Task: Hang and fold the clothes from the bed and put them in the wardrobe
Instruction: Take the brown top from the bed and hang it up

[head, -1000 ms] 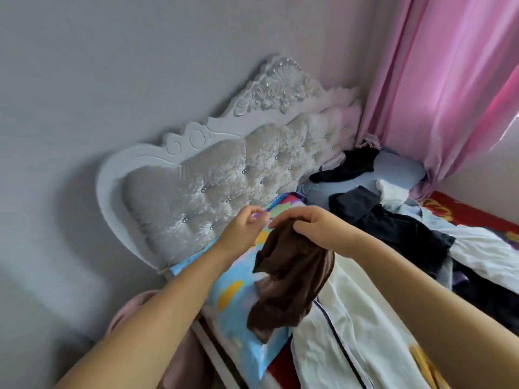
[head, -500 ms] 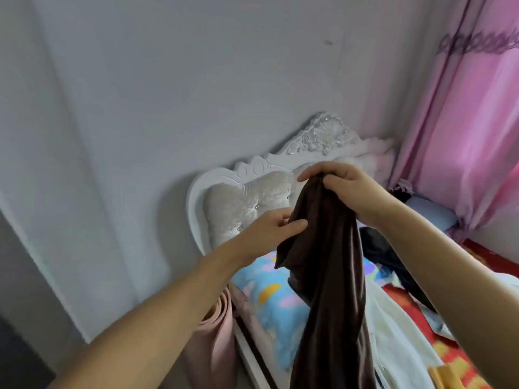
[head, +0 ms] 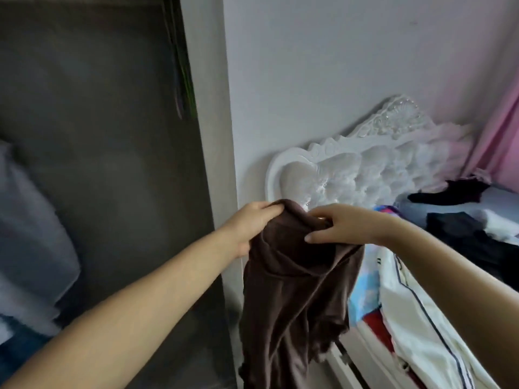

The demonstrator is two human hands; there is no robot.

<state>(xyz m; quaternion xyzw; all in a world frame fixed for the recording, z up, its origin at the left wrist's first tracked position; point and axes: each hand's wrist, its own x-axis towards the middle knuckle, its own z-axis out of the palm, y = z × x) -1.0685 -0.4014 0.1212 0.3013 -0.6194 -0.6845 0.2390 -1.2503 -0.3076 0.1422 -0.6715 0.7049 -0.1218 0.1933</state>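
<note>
Nothing readable is showing from where I am standing: no words, labels, brand marks, numbers or signs are appearing on anything in view.
</note>
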